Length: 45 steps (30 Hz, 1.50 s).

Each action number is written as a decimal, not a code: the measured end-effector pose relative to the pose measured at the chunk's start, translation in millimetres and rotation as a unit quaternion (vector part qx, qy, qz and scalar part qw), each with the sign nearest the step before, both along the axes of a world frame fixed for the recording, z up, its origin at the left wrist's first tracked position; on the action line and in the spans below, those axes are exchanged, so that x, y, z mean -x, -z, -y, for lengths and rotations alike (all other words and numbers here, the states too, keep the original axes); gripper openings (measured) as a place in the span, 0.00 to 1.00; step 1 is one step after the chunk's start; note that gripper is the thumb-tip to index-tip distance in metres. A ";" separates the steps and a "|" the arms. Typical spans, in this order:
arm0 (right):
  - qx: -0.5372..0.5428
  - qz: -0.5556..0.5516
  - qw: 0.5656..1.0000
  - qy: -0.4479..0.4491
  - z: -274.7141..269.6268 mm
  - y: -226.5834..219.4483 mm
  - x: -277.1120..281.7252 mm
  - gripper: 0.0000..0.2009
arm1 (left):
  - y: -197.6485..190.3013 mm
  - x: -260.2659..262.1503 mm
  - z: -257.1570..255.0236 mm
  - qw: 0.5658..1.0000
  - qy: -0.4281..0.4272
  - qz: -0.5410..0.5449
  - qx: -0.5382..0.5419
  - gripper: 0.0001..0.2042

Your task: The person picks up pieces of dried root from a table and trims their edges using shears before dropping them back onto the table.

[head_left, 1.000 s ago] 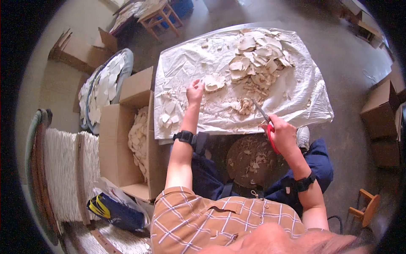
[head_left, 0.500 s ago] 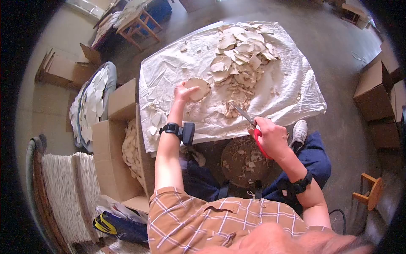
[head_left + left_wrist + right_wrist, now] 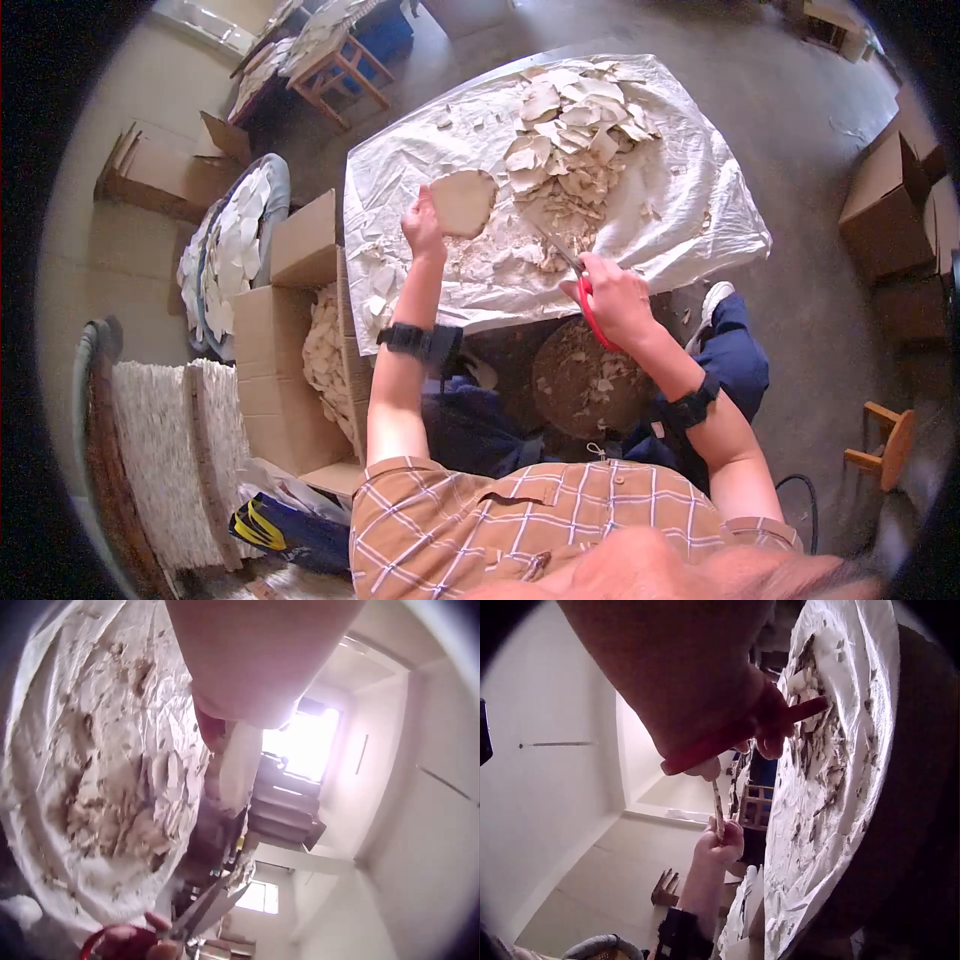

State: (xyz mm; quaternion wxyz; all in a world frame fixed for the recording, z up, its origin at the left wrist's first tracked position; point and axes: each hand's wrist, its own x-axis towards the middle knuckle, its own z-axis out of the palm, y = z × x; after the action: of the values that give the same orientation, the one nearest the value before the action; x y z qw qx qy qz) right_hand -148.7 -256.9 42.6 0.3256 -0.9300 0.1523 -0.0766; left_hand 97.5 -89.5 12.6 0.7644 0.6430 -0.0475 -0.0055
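My left hand (image 3: 424,225) pinches a pale, flat, roundish slice (image 3: 464,203) with a brown edge by its left side, over the white cloth. In the right wrist view the slice (image 3: 718,806) appears edge-on, as a thin strip. The right hand (image 3: 618,300) grips red-handled scissors (image 3: 590,315) near the cloth's front edge, their blades pointing up and left toward the slice. Seen from the left wrist, the scissors' blades (image 3: 214,907) stand apart. Beyond the slice, to the right, lies a heap of dry pale pieces (image 3: 575,130).
White cloth (image 3: 690,230) covers the table, with crumbs and scraps scattered on it. Left of it stands a cardboard box (image 3: 285,370) holding pale pieces. Between the knees is a round container (image 3: 585,385) with scraps. A small wooden stool (image 3: 882,445) is at right.
The left hand, beside a pale piece on the cloth a second ago, now holds up a round slice, its flat face to the head camera. The scissors have moved left, toward it.
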 end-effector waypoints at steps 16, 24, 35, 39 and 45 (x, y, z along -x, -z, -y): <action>-0.051 0.127 0.991 0.007 -5.1 0.9 -0.6 0.23 | -42.5 124.4 -1.0 0.959 0.174 -0.174 0.141 0.13; 0.015 0.121 0.991 -0.045 -9.8 -4.6 3.1 0.20 | -43.2 116.6 -11.5 0.977 0.115 -0.104 0.145 0.13; 0.038 0.135 0.989 -0.052 -2.3 -6.5 7.0 0.19 | -45.3 114.4 -13.9 0.982 0.114 -0.072 0.131 0.11; 0.045 0.126 0.990 -0.056 2.3 -13.5 11.2 0.19 | -48.1 112.7 -15.4 0.980 0.135 -0.081 0.123 0.11; 0.067 0.180 0.979 -0.072 7.9 -17.4 16.8 0.19 | -49.3 110.5 -14.5 0.979 0.143 -0.074 0.126 0.12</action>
State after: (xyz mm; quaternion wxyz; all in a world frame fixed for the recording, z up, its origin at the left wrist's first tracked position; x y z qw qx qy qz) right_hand -165.5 -264.9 60.0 0.2893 -0.9293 0.0183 -0.2288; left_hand -13.1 -74.9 61.8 0.8322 0.5255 -0.0825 -0.1564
